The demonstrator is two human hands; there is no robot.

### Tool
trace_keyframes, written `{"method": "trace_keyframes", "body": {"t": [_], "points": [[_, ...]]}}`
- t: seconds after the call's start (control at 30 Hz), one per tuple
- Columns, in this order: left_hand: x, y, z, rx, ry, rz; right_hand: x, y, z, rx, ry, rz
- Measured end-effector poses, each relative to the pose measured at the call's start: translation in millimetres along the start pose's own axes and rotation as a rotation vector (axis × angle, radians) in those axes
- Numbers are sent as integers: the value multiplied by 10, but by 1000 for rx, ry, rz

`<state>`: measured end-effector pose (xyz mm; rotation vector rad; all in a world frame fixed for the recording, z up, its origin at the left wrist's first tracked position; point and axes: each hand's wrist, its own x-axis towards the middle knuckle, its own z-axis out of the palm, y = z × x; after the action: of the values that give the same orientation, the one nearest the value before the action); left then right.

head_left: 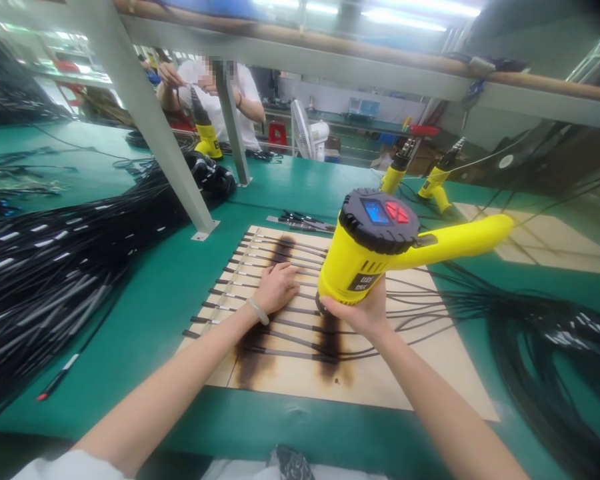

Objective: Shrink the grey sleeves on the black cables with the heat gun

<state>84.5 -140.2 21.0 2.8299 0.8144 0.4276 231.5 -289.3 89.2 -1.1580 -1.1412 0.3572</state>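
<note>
the right hand (364, 313) has its grip closed around the lower barrel of a yellow heat gun (347, 263), the thumb visible along the near side and the other fingers mostly hidden behind the casing. the gun's capped end, with a blue display (377, 212) too blurred to read, faces up above the grip; its handle reaches out to the right, and its lower end is mostly covered.

to the left of that grip, the left hand (279, 287) lies over a row of black cables (290, 355), fingers partly bent; whether its grip pinches one cannot be told. the cables run across a pale board (380, 388) below both grips, and dark scorch marks on it are partly covered by them. the board rests on the green surface (260, 413).

well left of the left grip is a thick cable bundle (80, 267), cut off by the frame edge; a cable coil (510, 347) to the right is blurred. beyond both grips, a person (247, 87) is partly hidden by a post (233, 127).
</note>
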Motion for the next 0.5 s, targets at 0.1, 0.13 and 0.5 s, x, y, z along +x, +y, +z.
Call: {"method": "trace_keyframes", "body": {"t": [0.1, 0.13, 0.5], "points": [[11, 35, 0, 3, 5, -4, -14, 26, -39, -16, 54, 32], [2, 50, -15, 4, 8, -4, -14, 19, -44, -18, 61, 36], [-383, 34, -229, -24, 49, -32, 10, -27, -124, -38, 107, -16]]}}
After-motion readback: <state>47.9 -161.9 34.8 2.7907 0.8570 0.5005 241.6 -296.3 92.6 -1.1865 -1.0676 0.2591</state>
